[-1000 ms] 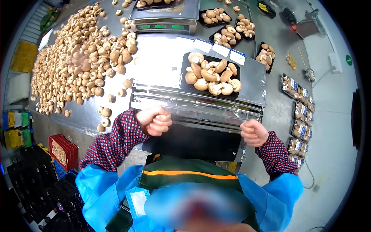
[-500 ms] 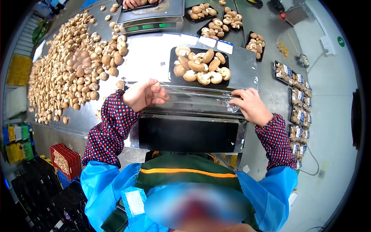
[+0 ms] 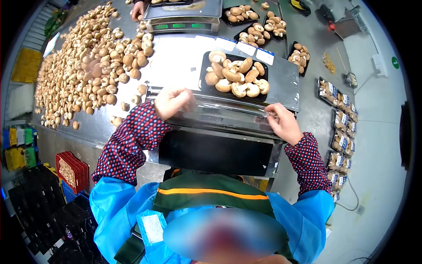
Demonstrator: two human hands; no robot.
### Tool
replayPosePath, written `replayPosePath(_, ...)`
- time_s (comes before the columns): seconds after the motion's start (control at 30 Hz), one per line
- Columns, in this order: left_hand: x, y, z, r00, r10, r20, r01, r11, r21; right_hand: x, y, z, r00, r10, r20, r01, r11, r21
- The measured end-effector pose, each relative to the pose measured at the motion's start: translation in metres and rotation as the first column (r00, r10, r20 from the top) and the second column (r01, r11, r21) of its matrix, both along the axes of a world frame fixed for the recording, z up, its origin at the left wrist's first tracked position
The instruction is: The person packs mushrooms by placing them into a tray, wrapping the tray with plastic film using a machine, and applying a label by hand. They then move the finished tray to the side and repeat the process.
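A sheet of clear plastic wrap (image 3: 231, 107) stretches across the front of the wrapping machine (image 3: 220, 119), between my two hands. My left hand (image 3: 173, 104) is at its left end, fingers curled in and a little blurred at the tips, closed on the film's edge. At the right end, my right hand (image 3: 283, 123) pinches the wrap between thumb and fingers. Just beyond the film lies a black tray (image 3: 211, 91) filled with brown mushrooms (image 3: 239, 75), some showing pale stems. Below the film is the machine's dark front plate (image 3: 215, 150).
Loose mushrooms (image 3: 94, 57) are heaped on the table at left. Past the machine stands a scale (image 3: 182, 24), with another person's hand (image 3: 138, 9) beside it. More filled trays (image 3: 252, 34) lie behind, and wrapped packs (image 3: 340, 121) line the right side. Red crates (image 3: 79, 169) stand lower left.
My left hand has closed from a looser, more spread pose and shifted slightly right. My right hand stays on the wrap. The other person's hand has moved off the scale to its left.
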State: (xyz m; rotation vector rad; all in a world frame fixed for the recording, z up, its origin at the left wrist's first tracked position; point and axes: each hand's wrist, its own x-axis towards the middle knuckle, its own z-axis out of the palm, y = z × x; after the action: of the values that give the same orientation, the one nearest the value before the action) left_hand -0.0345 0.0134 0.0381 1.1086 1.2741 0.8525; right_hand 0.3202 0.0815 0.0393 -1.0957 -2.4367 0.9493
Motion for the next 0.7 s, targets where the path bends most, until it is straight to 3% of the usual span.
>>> replayPosePath(0.03,0.002,0.003,-0.012,0.996,-0.008,-0.089,0.013,0.998,0.061,-0.006,0.0,0.011,0.994,0.047,0.097,-0.041,0.997,-0.063)
replayPosePath(0.07,0.001,0.007,-0.021,0.936,-0.072,-0.344,0.16,0.959,0.233,-0.006,0.002,0.01,0.981,0.102,0.168,-0.111,0.993,0.05)
replayPosePath(0.13,0.015,0.008,-0.011,0.774,-0.001,-0.633,0.393,0.785,0.479,-0.005,0.005,0.007,0.928,0.177,0.327,-0.266,0.931,0.25)
replayPosePath(0.17,0.019,0.009,-0.007,0.63,-0.044,-0.775,0.536,0.747,0.394,-0.005,0.005,0.01,0.9,0.196,0.39,-0.3,0.927,0.224)
replayPosePath(0.2,0.02,0.014,-0.006,0.517,-0.064,-0.854,0.659,0.666,0.349,-0.004,0.004,0.011,0.928,0.189,0.322,-0.267,0.939,0.219)
replayPosePath(0.27,0.021,0.024,-0.009,0.572,-0.112,-0.813,0.639,0.682,0.355,-0.002,0.001,0.013,0.97,0.17,0.177,-0.205,0.957,0.206)
replayPosePath(0.33,0.019,0.018,-0.009,0.732,-0.035,-0.68,0.468,0.751,0.466,0.005,-0.011,0.018,0.997,0.066,0.028,-0.072,0.962,0.263)
replayPosePath(0.37,0.021,0.009,-0.006,0.747,0.111,-0.655,0.446,0.647,0.618,0.011,-0.016,0.013,0.999,-0.006,-0.036,0.014,0.973,0.232)
replayPosePath(0.43,0.021,0.001,-0.013,0.809,0.105,-0.579,0.34,0.719,0.606,0.016,-0.027,0.001,0.97,-0.215,-0.116,0.22,0.975,0.034)
replayPosePath(0.47,0.021,0.003,-0.013,0.816,0.097,-0.57,0.325,0.739,0.59,0.014,-0.025,-0.004,0.96,-0.235,-0.15,0.242,0.97,0.029)
replayPosePath(0.53,0.026,0.014,-0.018,0.822,0.015,-0.569,0.381,0.73,0.568,0.007,-0.015,0.005,0.97,-0.189,-0.151,0.18,0.981,-0.074)
replayPosePath(0.6,0.032,0.027,-0.023,0.823,-0.077,-0.563,0.458,0.677,0.576,0.004,-0.003,0.008,0.997,-0.063,-0.035,0.06,0.996,-0.072)
replayPosePath(0.63,0.036,0.029,-0.022,0.776,-0.106,-0.622,0.526,0.653,0.545,0.002,0.003,0.009,1.0,0.001,0.025,0.001,0.997,-0.075)
replayPosePath(0.7,0.047,0.027,-0.016,0.635,-0.076,-0.769,0.63,0.627,0.459,-0.005,0.007,0.011,0.989,0.116,0.096,-0.126,0.987,0.102)
